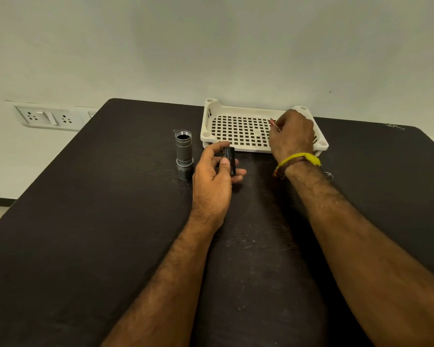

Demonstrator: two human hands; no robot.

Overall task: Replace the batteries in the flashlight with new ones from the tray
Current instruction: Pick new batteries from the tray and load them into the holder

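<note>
Over the tray (212,113), right hand (292,135) pinches a battery (273,123); left hand (212,179) grips a black holder (229,160).

Left hand (214,176) gripping black holder (229,160), right hand (291,134) in tray (238,113)

One flashlight body (183,155), one black battery holder (229,160), one tray (238,128), two hands.
</note>
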